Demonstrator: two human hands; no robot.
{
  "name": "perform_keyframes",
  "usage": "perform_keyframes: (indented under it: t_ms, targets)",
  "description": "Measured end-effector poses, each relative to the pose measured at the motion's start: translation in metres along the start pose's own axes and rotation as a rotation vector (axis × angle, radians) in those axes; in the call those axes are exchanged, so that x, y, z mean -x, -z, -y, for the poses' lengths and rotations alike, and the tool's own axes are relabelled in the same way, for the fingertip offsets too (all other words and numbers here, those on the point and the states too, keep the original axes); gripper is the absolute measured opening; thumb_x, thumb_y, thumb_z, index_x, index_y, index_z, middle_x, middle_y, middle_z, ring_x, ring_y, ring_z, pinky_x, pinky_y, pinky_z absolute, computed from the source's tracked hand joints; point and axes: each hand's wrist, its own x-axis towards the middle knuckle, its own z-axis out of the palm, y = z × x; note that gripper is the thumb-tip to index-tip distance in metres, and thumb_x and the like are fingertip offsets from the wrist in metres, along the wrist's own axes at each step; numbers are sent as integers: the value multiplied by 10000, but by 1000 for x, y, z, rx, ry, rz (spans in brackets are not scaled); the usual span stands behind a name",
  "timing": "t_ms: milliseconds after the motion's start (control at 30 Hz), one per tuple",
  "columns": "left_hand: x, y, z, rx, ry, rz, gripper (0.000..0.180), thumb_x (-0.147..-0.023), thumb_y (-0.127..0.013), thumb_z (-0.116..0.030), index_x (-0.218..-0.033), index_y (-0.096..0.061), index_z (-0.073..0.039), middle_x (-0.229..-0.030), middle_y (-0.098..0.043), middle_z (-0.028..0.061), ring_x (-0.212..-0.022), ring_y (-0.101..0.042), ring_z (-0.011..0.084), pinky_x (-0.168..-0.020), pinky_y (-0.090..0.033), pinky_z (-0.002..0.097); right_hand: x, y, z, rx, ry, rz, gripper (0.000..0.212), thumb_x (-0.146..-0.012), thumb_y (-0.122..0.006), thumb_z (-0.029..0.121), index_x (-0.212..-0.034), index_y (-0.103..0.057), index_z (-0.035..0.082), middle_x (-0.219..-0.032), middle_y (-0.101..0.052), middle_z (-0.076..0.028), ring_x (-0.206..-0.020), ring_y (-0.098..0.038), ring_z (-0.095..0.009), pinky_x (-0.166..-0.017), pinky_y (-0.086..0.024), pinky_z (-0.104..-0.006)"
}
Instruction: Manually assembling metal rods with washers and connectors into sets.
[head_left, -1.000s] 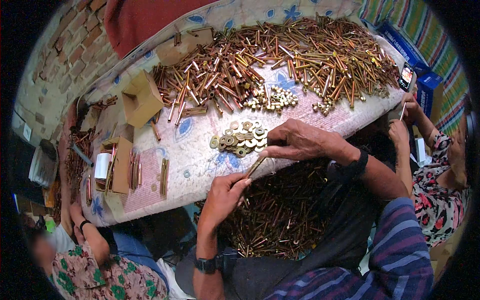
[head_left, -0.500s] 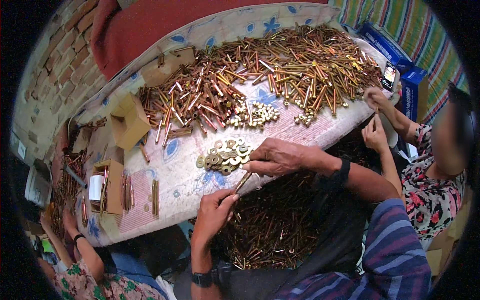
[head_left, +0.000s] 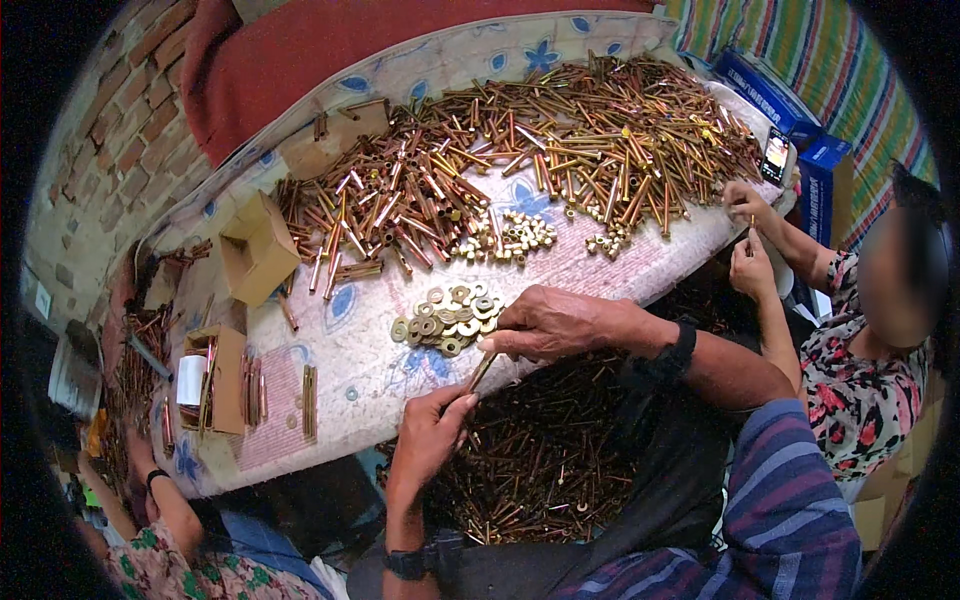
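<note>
My left hand (head_left: 431,430) is closed around the lower part of a slim brassy bolt (head_left: 482,370), which tilts up to the right at the table's near edge. At the bolt's upper end, the thumb and fingers of my right hand (head_left: 560,322) are pinched together. Whether a washer sits between those fingertips is hidden. Just left of my right hand lies a pile of flat washers (head_left: 448,320). Beyond it are small pale nuts (head_left: 510,235) in a loose group. A large heap of bolts and metal sleeves (head_left: 420,180) covers the back of the table.
An open cardboard box (head_left: 257,248) stands at left, and a box holding bolts (head_left: 230,380) sits nearer. Below the table edge is a mass of metal parts (head_left: 550,460). A co-worker's hands (head_left: 752,240) hold a small part at right, near a phone (head_left: 776,155). Another person's arms (head_left: 165,495) reach in at lower left.
My right hand has shifted slightly down along with the bolt's tip. Both my hands stay together at the bolt. The co-worker's hands at right have moved a little.
</note>
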Motion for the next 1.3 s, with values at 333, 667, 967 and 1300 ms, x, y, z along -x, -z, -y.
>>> perform_keyframes:
  t_ms: [333,667,967,1300]
  targets:
    - [-5,-2,16,-201,-167,-94,273,-919,-633,-201,-1049,-692,33,-761,-663,58,-692,-576,124,-647,-480,310,2,4,9,-13,1,44,528,-1003,-466,423,-770,-598,-32,-581,-566,-138,-511,-540,-251,-513,-434,-408]
    - [-3,-3,15,-246,-179,-140,242,-892,-627,-157,-1042,-689,23,-816,-688,198,-729,-659,265,-726,-503,359,0,-1,3,-38,39,88,527,-1007,-493,415,-764,-590,-43,-580,-549,-68,-520,-521,-184,-517,-429,-377]
    - [-4,-5,11,-243,-229,-159,200,-896,-623,-138,-994,-687,24,-750,-648,195,-670,-628,260,-664,-489,363,2,-2,-5,-269,-138,157,589,-989,-516,479,-691,-603,-22,-543,-506,-37,-471,-459,-114,-445,-384,-324]
    - [-2,-8,9,-241,-222,-67,222,-888,-657,-169,-995,-685,23,-803,-664,208,-724,-656,276,-687,-492,376,-23,55,-80,568,-95,-590,415,-944,-569,366,-778,-681,2,-627,-652,-135,-505,-624,-218,-476,-514,-376]
